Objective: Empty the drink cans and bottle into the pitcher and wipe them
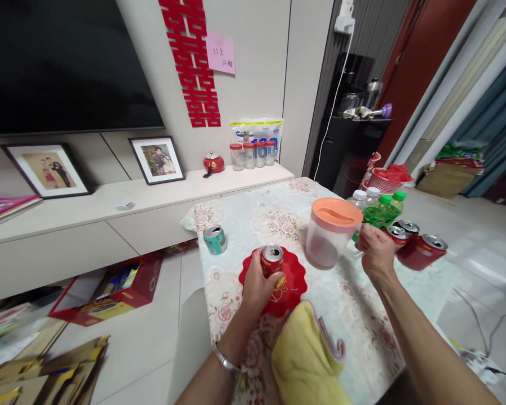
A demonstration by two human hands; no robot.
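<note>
My left hand (257, 284) is wrapped round an opened red drink can (273, 257), which is upright over a red scalloped plate (293, 281). My right hand (376, 250) is closed at the handle side of a clear plastic pitcher (324, 247) with an orange lid (336, 212); the handle itself is mostly hidden by the fingers. The pitcher appears upright and tilts slightly in view. In front of the plate lies a folded yellow towel (307, 354). A teal can (215, 239), opened, stands on the left edge of the table.
Beyond my right hand are several red cans (424, 252) and green-capped bottles (382, 212). A flowered cloth (354, 304) covers the table. Against the wall, a low cabinet (160, 205) bears framed photos, a red pot (213, 163) and red-lidded jars (253, 156). Cartons lie on the left floor.
</note>
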